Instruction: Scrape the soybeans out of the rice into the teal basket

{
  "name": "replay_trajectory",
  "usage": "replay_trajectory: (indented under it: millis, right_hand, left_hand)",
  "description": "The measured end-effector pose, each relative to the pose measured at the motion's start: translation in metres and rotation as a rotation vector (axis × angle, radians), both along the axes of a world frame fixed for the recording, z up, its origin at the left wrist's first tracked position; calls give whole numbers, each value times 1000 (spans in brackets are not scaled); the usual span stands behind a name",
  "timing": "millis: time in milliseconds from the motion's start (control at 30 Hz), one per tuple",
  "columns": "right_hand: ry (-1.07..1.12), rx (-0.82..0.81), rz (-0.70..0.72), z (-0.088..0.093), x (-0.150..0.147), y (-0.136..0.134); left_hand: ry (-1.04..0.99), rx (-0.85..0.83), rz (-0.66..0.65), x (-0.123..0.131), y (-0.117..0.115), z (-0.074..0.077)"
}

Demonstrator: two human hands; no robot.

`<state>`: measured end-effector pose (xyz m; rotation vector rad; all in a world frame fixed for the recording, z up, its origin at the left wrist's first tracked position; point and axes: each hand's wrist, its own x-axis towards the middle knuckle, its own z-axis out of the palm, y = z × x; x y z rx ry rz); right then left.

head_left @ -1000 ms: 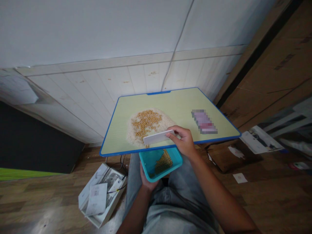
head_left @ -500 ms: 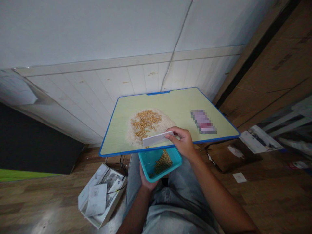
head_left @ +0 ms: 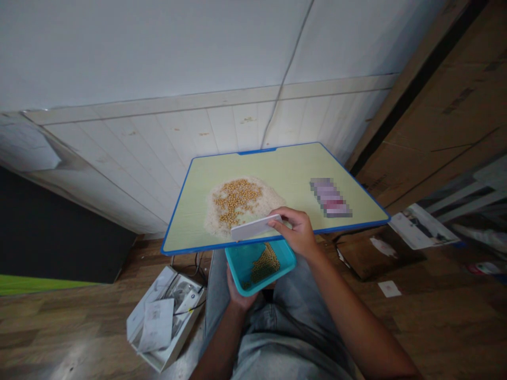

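A yellow-green board with a blue rim [head_left: 198,235] lies over my lap. On it sits a pile of white rice [head_left: 269,198] with yellow soybeans [head_left: 235,198] mixed in. My right hand [head_left: 297,232] pinches a flat white card [head_left: 253,228] standing on edge at the board's near rim, just below the pile. Under that rim my left hand [head_left: 237,295] grips a teal rectangular container [head_left: 245,261] from below. The container holds a heap of soybeans [head_left: 266,261].
A blurred pinkish packet [head_left: 330,198] lies on the board's right side. An open white box with papers and cables [head_left: 162,319] sits on the wooden floor at left. Cardboard boxes [head_left: 447,111] lean at right, with papers [head_left: 420,227] below. A white panelled wall stands behind.
The card and my right hand have shifted slightly left and down toward the board's near rim. The container and left hand stay put.
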<state>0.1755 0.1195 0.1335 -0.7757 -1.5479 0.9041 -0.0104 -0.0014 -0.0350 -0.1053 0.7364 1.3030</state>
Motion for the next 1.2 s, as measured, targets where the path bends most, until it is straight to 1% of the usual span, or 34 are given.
replay_trajectory:
  millis: [133,233,367,533,700,800,900,1000,1100,1200]
  right_hand:
    - [4,-12,-39,-1,3,-1]
    - [-6,4,-41,0,1,-1]
    - [-6,6,-21,-1,-1,-1]
    - [7,-1,-42,-3,2,-4]
    - [40,7,-103,-3,2,-4]
    - [44,1,-98,-4,2,-6]
    - [10,2,-66,-6,2,-8]
    - [-23,-4,-63,-9,3,-10]
    - [-15,-32,-112,-10,6,-9]
    - [21,-77,-219,-10,9,-6]
  left_hand:
    - [-46,-18,10,0,1,-4]
    - [-22,6,-1,0,1,-6]
    - [7,7,6,-1,1,-4]
    - [30,57,-59,-3,1,0]
    - [21,-19,5,2,2,6]
    - [1,-42,20,3,2,7]
    - [6,12,1,2,2,4]
    - [24,85,-37,0,1,0]
    - [28,57,-35,-1,1,-4]
    - [35,32,-34,-2,1,-7]
